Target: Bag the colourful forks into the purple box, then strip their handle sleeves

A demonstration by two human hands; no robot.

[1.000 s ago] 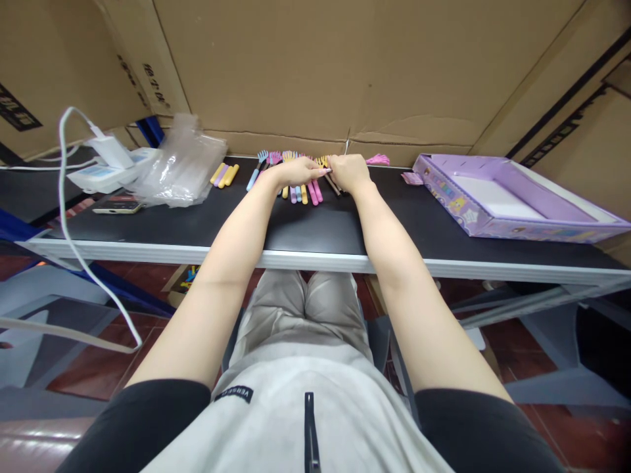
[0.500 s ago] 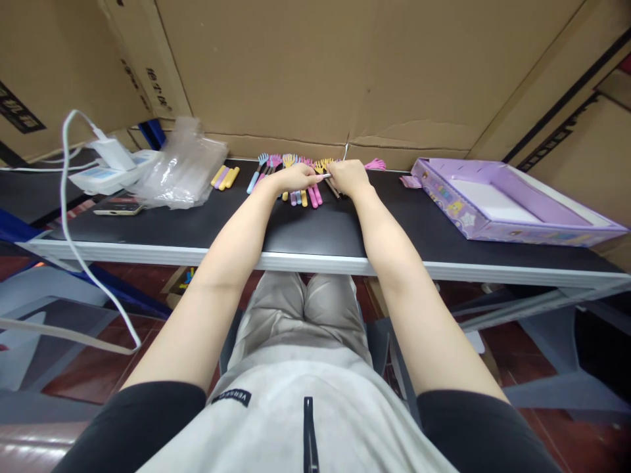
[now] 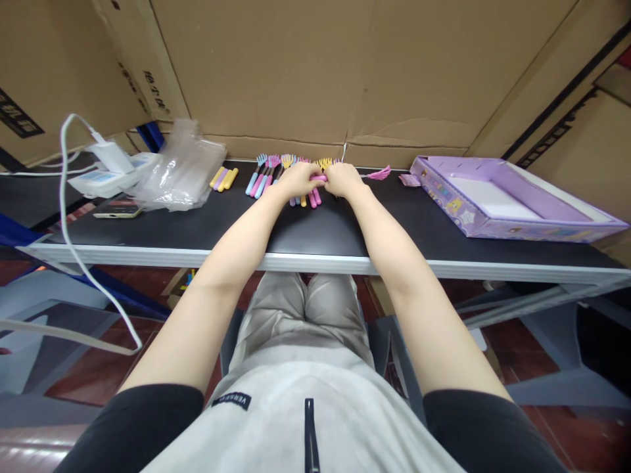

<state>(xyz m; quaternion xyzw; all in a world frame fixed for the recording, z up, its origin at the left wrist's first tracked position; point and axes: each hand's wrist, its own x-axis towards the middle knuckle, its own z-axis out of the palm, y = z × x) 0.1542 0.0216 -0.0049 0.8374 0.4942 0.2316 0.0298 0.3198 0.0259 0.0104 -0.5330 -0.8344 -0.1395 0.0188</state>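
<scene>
A pink back scratcher lies crosswise between my hands, its claw-shaped head (image 3: 380,173) sticking out to the right on a thin metal rod. My left hand (image 3: 298,179) is closed around the pink handle (image 3: 320,178). Closed beside it, my right hand (image 3: 346,179) grips the same back scratcher, hiding its middle. Below and behind both hands lies a row of back scratchers (image 3: 258,177) with blue, pink, yellow and purple handles. Some are covered by my fingers. Yellow and purple loose handles (image 3: 226,179) rest to the left of the row.
A purple printed box tray (image 3: 537,232) stands at the right, with a small pink packet (image 3: 409,180) beside it. On the left are clear plastic bags (image 3: 180,174), a phone (image 3: 117,209), and a white charger (image 3: 113,156) with its cable. Cardboard (image 3: 296,79) walls the back of the table.
The pink claw head has moved slightly right and lower, showing some metal rod. A pink handle now shows between my hands, where a pale, shiny end showed before.
</scene>
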